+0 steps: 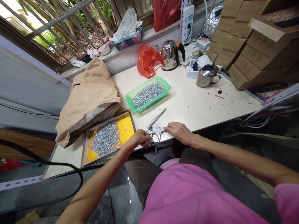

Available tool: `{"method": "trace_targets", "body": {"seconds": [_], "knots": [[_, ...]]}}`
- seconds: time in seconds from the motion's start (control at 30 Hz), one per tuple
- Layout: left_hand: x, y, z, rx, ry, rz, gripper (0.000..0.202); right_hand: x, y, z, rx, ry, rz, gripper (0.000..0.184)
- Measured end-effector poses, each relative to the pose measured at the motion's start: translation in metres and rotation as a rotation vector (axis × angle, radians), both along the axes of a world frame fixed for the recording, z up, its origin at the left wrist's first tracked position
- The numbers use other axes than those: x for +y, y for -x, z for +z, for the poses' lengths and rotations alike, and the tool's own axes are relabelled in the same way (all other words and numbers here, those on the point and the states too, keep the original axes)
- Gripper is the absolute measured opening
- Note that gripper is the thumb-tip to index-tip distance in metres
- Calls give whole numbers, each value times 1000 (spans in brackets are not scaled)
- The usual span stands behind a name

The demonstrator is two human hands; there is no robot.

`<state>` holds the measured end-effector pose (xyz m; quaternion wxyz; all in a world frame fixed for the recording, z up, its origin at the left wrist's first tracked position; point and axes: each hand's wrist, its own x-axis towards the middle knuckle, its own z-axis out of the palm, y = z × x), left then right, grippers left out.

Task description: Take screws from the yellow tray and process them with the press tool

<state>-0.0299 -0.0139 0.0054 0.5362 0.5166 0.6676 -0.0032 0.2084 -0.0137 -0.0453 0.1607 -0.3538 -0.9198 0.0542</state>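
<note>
Silver spring-loaded pliers (158,134) lie at the front edge of the table with the handles spread apart; a red and a black bit show at their head. My left hand (143,137) is at that head, fingers pinched together; whatever is between them is too small to make out. Curled over the end of the lower handle is my right hand (179,132), palm down. To the left, a shallow yellow-lined tray (127,124) carries a heap of small silvery metal pieces (105,138). Behind the pliers, a green plastic basket (167,87) contains similar metal pieces (148,94).
A brown paper sack (88,96) stands left behind the tray. Further back are a red plastic bag (147,60), a steel kettle (169,56) and a small steel pot (206,76). Cardboard boxes (254,56) are stacked at right. A black cable (78,174) loops at lower left.
</note>
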Motion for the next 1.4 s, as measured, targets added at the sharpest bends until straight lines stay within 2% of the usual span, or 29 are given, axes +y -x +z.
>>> {"method": "trace_targets", "body": {"seconds": [0.1, 0.17, 0.27, 0.37, 0.47, 0.57, 0.67, 0.77, 0.87, 0.9, 1.0, 1.03, 1.1, 1.23, 1.4], "knots": [[-2, 0, 3, -78, 58, 45, 32, 0, 0, -1, -5, -4, -8, 21], [-6, 0, 3, -71, 9, 78, 30, 0, 1, -1, -5, -10, -12, 20], [-10, -1, 1, 37, -83, 37, 27, -1, 0, -2, 2, -17, -13, 19], [-7, -2, -1, 129, -108, -39, 21, -1, 0, -2, 6, -21, -6, 19], [-4, -2, -1, 68, -74, -42, 24, 0, 1, -2, 5, -24, -12, 19], [-5, -3, -3, -2, -2, 31, 27, -1, 2, -2, 4, -25, -24, 19], [-10, -4, -4, 11, 27, 135, 25, -2, 3, 0, -12, -11, -28, 18], [-14, -7, -3, 25, 25, 211, 22, 0, 1, 5, -25, 58, -35, 20], [-15, -9, -1, 9, 25, 232, 22, 14, -4, 14, -10, 135, -15, 20], [-16, -10, 0, 7, 25, 236, 22, 22, -5, 16, -14, 142, -7, 30], [-17, -11, 1, 10, 20, 258, 22, 49, -5, 23, -104, 161, 42, 79], [-17, -11, 1, 10, 16, 264, 22, 58, -4, 24, -149, 179, 74, 91], [-18, -11, 1, 9, 13, 271, 22, 71, 0, 28, -225, 203, 143, 100], [-20, -11, 0, 7, 5, 297, 22, 78, 8, 39, -293, 198, 159, 93], [-20, -12, 0, -2, 2, 319, 23, 68, 10, 50, -351, 211, 115, 68]]}}
